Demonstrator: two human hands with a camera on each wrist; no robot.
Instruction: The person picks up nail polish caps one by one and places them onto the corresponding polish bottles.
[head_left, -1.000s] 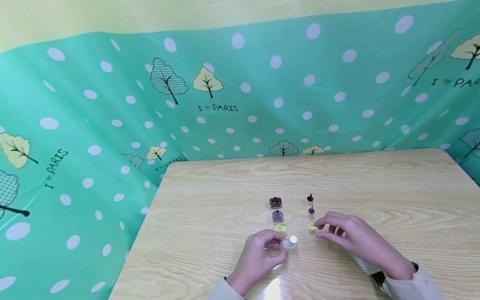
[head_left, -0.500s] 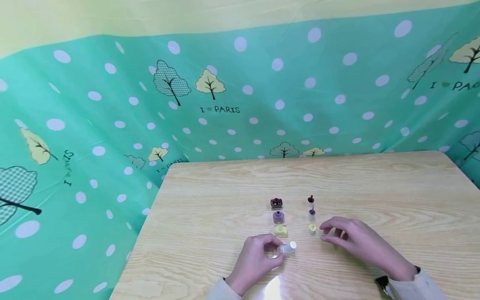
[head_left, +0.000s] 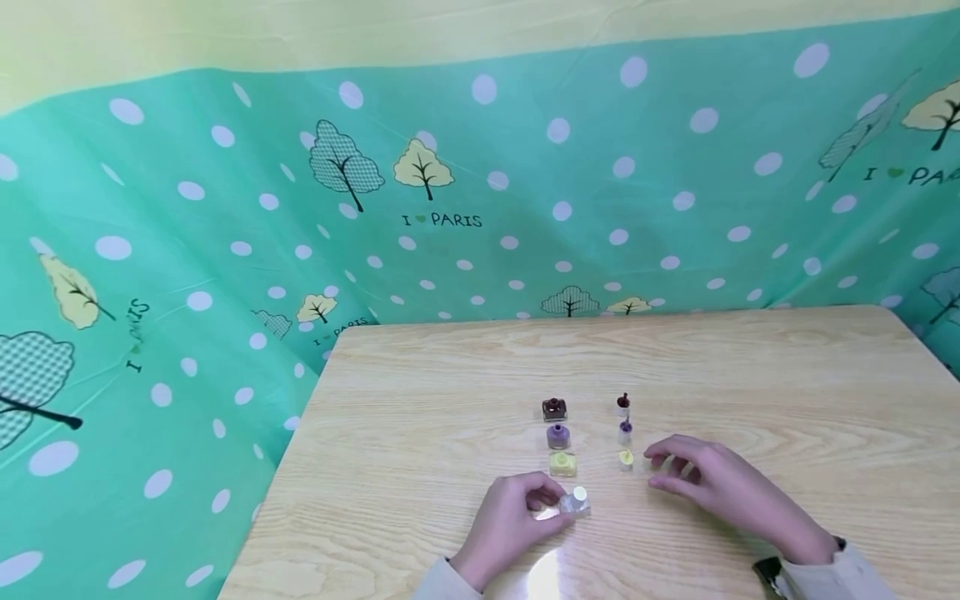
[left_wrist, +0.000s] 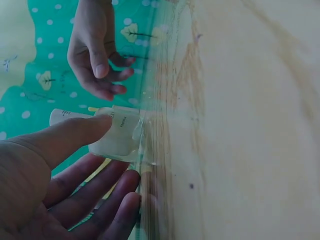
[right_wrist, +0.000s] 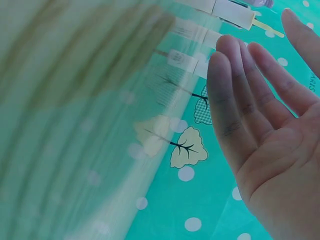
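Note:
My left hand pinches a pale nail polish bottle with a white cap, low over the near middle of the table. In the left wrist view its thumb lies across the front of the same bottle. Behind it stand three uncapped nail polish bottles in a column: yellow, purple and dark red. My right hand hovers with loosely bent fingers just right of a white cap with a yellow brush, apart from it. Nothing is in that hand.
Two more white caps stand brush up, one with a purple brush and one with a dark red brush. The wooden table meets a green dotted curtain at the back and left.
The right hand has drawn away to the right from the yellow-brush cap. The left hand has tipped the pale bottle's cap sideways and back toward upright, shifting it slightly nearer the body.

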